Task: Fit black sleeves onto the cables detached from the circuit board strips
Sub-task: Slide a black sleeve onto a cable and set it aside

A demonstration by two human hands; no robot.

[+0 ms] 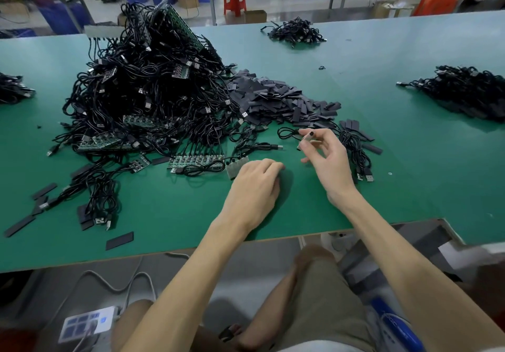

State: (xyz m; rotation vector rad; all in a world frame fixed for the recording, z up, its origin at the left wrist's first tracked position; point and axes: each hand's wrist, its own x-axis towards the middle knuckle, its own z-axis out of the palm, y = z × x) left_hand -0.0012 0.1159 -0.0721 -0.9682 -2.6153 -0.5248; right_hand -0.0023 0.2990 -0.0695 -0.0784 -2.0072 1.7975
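A green circuit board strip [195, 161] with black cables still attached lies on the green table, its right end [237, 166] under the fingers of my left hand [255, 185], which presses it flat. My right hand [326, 157] is raised just right of it, thumb and fingers pinching the small board end of a detached black cable [287, 133] that loops to the left. A heap of flat black sleeves [276, 100] lies behind my hands. A big tangle of cables and board strips [142, 92] fills the left.
Finished cable piles sit at the far middle [296, 33], the right [464, 92] and the left edge [12, 89]. A bundle of cables with USB plugs [358, 157] lies right of my right hand. Loose sleeves [119, 240] dot the front left. The table edge [191, 249] is near.
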